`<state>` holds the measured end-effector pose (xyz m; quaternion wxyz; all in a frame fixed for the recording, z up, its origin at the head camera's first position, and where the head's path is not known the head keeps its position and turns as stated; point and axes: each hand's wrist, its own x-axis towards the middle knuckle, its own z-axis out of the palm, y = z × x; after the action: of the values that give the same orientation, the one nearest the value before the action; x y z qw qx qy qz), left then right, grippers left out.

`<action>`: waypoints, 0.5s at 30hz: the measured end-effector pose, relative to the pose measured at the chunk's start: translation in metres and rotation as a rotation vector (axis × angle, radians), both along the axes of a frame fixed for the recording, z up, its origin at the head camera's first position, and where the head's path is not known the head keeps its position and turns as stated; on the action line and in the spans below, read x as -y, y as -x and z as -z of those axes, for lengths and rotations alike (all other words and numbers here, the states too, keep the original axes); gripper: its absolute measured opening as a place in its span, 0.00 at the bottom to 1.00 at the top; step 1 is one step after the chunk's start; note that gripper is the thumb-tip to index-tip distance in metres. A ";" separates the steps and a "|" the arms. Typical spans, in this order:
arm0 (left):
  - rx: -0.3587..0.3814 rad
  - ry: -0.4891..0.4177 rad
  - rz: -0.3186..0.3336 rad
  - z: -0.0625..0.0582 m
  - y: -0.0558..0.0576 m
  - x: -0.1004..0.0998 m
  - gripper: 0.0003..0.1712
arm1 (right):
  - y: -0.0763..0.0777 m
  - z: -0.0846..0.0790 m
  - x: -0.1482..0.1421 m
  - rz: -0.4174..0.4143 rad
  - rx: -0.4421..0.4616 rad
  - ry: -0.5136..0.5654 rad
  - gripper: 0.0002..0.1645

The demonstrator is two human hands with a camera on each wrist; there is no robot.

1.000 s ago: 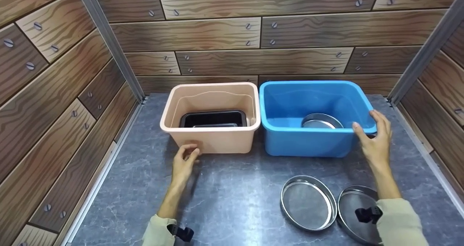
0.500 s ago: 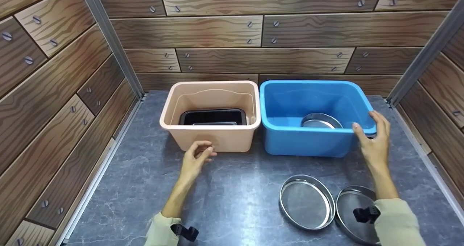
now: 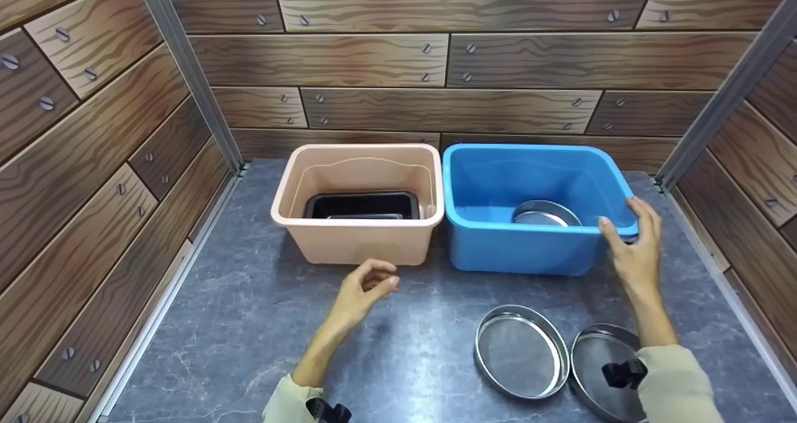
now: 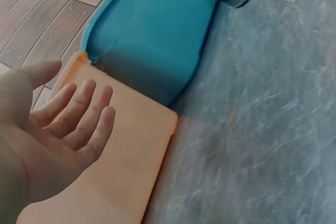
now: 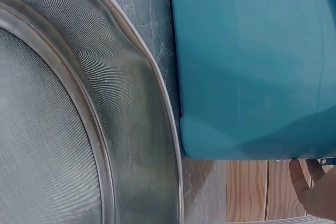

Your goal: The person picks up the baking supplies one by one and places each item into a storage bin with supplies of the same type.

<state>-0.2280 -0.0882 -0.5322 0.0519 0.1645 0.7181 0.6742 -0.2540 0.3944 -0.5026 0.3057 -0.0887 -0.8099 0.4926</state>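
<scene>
My left hand hovers just in front of the peach bin, with nothing in it. In the left wrist view its fingers are loosely bent. My right hand holds the front right corner of the blue bin, thumb at the front rim and fingers along the right side. A round metal sieve lies inside the blue bin. Inside the peach bin is a black rectangular tray, partly hidden by the front wall.
Two more round sieves lie on the grey marbled table: one sieve nearer the middle, the other sieve partly under the right forearm. Wood-patterned panels stand behind and at both sides. The two bins stand side by side.
My left hand has moved right and toward me along the front of the peach bin. The right hand keeps its place at the blue bin's corner. The view has shifted slightly.
</scene>
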 end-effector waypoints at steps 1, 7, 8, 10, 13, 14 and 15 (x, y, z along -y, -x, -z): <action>-0.006 0.008 0.003 0.002 -0.001 -0.001 0.17 | 0.000 0.000 0.000 -0.002 0.003 0.001 0.41; -0.087 0.100 0.030 0.014 -0.007 -0.015 0.16 | 0.000 0.001 0.000 -0.003 0.005 0.006 0.40; -0.092 0.116 0.040 0.016 -0.008 -0.018 0.17 | 0.000 0.001 0.000 -0.004 0.003 0.005 0.40; -0.092 0.138 0.070 0.021 -0.011 -0.026 0.17 | 0.000 0.001 0.000 -0.007 0.001 0.004 0.40; -0.065 0.151 0.120 0.027 -0.017 -0.039 0.18 | 0.000 0.000 0.000 -0.019 -0.006 0.016 0.40; -0.051 0.146 0.137 0.029 -0.018 -0.043 0.19 | 0.000 0.000 0.000 -0.024 -0.008 0.022 0.40; -0.036 0.143 0.152 0.031 -0.020 -0.046 0.19 | 0.001 0.000 0.000 -0.029 -0.008 0.028 0.40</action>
<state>-0.2078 -0.0421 -0.5633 0.1018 0.2266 0.7506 0.6123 -0.2545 0.3940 -0.5029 0.3006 -0.0792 -0.8029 0.5087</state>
